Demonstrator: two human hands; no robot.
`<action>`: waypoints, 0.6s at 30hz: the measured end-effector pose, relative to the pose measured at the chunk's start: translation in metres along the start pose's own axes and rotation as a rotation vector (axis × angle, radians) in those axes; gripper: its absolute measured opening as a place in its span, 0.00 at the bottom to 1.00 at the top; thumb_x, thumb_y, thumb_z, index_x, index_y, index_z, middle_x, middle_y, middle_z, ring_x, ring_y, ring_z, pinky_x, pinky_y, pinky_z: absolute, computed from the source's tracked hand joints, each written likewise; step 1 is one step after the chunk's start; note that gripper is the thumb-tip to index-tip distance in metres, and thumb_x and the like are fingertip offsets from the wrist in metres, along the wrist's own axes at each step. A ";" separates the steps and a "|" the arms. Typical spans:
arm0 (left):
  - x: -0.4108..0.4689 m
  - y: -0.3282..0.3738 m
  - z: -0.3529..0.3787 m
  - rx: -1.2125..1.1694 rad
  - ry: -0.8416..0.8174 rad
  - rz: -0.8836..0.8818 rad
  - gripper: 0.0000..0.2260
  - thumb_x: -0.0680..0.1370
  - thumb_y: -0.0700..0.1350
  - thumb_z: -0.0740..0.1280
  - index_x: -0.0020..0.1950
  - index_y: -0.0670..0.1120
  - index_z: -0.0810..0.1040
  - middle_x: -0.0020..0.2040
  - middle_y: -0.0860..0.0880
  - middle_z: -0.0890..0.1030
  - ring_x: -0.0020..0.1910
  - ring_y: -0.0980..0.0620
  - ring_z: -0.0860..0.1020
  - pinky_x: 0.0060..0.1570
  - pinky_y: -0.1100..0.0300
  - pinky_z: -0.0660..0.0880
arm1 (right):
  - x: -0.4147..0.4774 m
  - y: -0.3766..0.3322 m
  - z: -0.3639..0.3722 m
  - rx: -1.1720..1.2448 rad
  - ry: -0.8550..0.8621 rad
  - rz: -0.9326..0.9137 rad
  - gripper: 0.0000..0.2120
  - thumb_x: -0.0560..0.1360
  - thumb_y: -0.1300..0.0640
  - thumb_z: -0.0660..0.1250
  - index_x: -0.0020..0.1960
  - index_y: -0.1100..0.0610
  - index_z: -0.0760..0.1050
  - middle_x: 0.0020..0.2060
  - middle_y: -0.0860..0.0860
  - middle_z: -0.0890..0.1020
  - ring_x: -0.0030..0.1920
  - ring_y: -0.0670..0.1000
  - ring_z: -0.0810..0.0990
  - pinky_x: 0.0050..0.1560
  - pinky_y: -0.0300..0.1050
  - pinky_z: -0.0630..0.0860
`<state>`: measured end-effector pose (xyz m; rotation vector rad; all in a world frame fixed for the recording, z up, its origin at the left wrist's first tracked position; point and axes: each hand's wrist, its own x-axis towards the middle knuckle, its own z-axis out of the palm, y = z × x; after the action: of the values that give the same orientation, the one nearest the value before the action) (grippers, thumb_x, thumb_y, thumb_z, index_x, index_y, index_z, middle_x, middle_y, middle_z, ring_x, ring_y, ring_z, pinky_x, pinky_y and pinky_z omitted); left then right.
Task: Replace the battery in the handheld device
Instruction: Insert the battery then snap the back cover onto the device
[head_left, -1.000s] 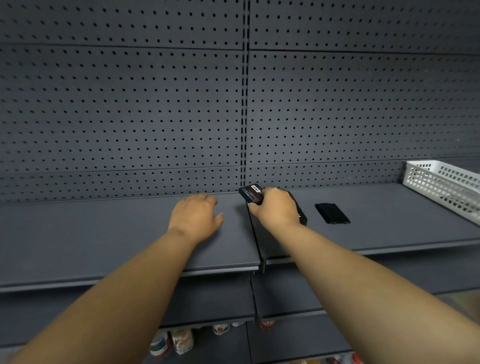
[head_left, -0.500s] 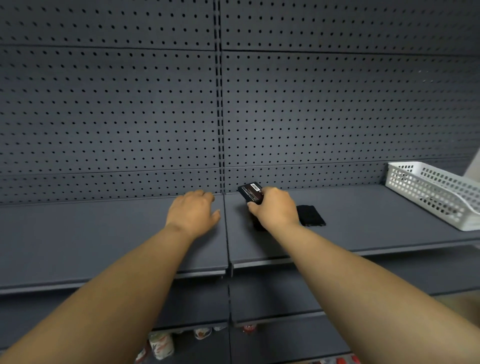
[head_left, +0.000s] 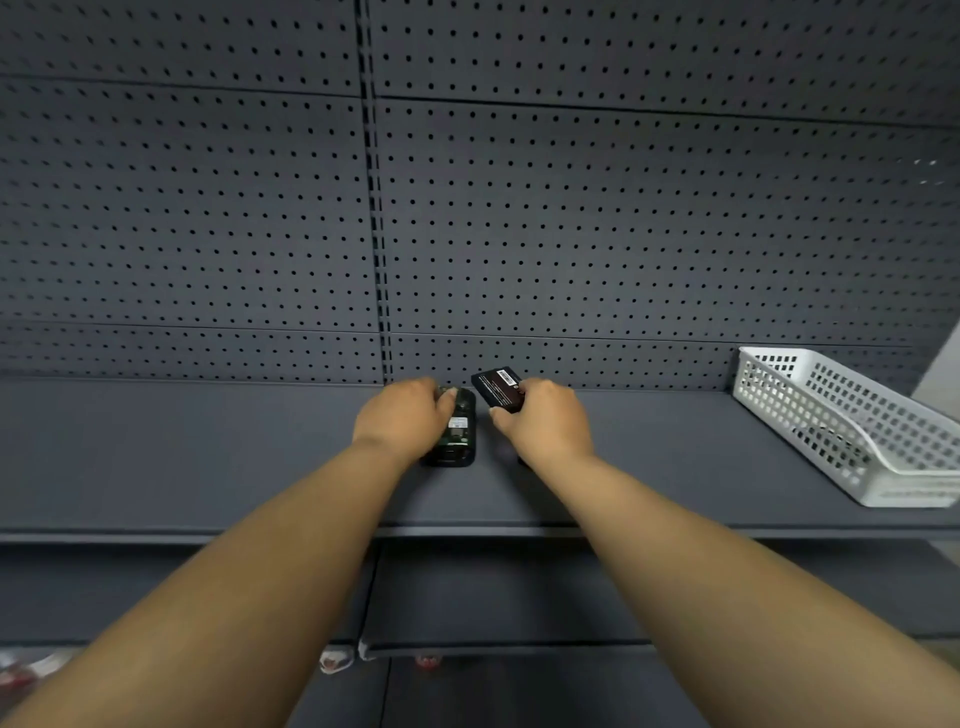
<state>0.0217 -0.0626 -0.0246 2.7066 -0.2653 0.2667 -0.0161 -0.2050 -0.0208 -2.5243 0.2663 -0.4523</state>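
Black device (head_left: 459, 430) lies open-backed, seemingly batteryless.

Both forearms bare to the frame edge, no sleeves, wrists unadorned.

Labels in view, none legible

A white barcode sticker and lines of small print sit on the black battery (head_left: 497, 387); another pale label shows inside the open handheld device (head_left: 458, 427). The characters on both are too small to read.
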 end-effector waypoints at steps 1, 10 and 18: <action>0.002 0.006 0.003 -0.081 -0.025 -0.046 0.18 0.81 0.54 0.54 0.47 0.41 0.76 0.46 0.41 0.81 0.48 0.41 0.78 0.44 0.53 0.73 | -0.001 0.004 -0.001 -0.001 0.001 -0.013 0.16 0.73 0.51 0.68 0.56 0.60 0.78 0.51 0.57 0.84 0.52 0.58 0.81 0.46 0.46 0.76; 0.007 0.035 0.014 -0.914 -0.105 -0.293 0.11 0.78 0.49 0.64 0.41 0.42 0.75 0.35 0.46 0.78 0.31 0.52 0.74 0.33 0.63 0.71 | -0.008 0.013 0.000 0.086 0.032 -0.108 0.16 0.73 0.51 0.69 0.57 0.57 0.78 0.52 0.56 0.84 0.53 0.58 0.80 0.46 0.45 0.75; 0.006 0.017 0.003 -1.091 -0.072 -0.198 0.07 0.76 0.38 0.67 0.38 0.44 0.74 0.34 0.48 0.78 0.21 0.64 0.75 0.26 0.73 0.74 | 0.006 0.009 0.011 0.523 -0.107 -0.020 0.25 0.70 0.61 0.73 0.65 0.59 0.73 0.59 0.55 0.82 0.58 0.54 0.80 0.63 0.47 0.75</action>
<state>0.0243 -0.0804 -0.0196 1.6407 -0.1037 -0.0459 -0.0075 -0.2083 -0.0333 -2.0310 0.0677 -0.3394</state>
